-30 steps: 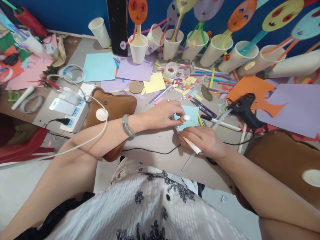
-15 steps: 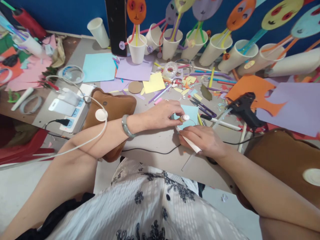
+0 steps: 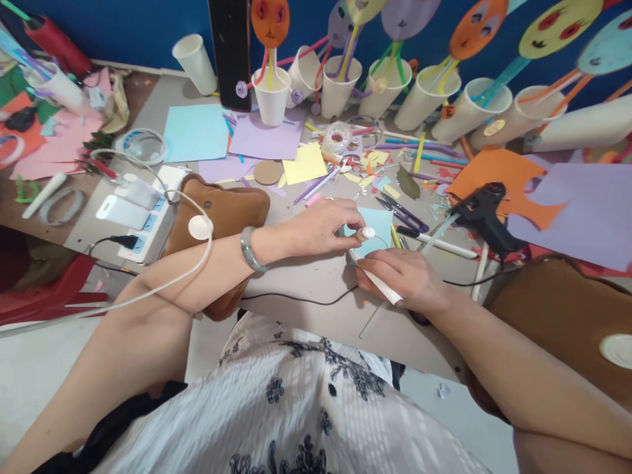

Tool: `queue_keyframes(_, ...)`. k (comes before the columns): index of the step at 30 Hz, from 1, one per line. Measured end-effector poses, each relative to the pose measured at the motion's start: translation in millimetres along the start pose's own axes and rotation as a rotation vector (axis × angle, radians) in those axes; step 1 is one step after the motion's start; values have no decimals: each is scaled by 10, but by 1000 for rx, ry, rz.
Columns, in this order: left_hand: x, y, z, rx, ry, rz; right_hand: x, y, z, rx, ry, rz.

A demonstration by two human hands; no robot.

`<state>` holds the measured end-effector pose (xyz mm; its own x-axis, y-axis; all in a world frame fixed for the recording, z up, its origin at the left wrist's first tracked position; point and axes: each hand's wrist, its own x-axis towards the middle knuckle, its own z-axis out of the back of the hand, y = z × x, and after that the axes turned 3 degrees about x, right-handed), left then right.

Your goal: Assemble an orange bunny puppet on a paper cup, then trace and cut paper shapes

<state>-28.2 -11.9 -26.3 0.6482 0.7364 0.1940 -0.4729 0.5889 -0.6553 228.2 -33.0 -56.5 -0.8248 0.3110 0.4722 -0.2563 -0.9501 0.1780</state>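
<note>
My left hand rests on the grey table, its fingertips pinched on a small round white piece that lies on a light blue paper sheet. My right hand lies just below that sheet, closed around a white pen whose tip points up toward the round piece. A green bangle sits on my left wrist, and both forearms carry brown pads with white discs.
Black scissors, a black glue gun with its cable, a tape roll, coloured paper sheets and scraps lie beyond my hands. White paper cups with straw flowers line the back. A power strip sits at left.
My right hand with the pen has slid slightly to the right and down. My left hand has stayed in place.
</note>
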Motion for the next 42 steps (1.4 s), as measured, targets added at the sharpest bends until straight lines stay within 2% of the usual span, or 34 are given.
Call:
queue_keyframes(3, 3, -6, 3, -4, 1, -3, -39, -11, -38, 33, -46, -7)
queue_keyframes(15, 7, -11, 7, -5, 19, 7, 20, -7, 78, 68, 19, -19)
queue_keyframes(24, 7, -1, 6, 3, 22, 5, -21, 0, 31, 59, -65, -25)
queue_keyframes(31, 11, -2, 4, 3, 21, -5, -29, -15, 31, 67, -63, -24)
queue_keyframes(42, 9, -12, 4, 19, 22, -2, 104, -13, 108, 84, -98, 16)
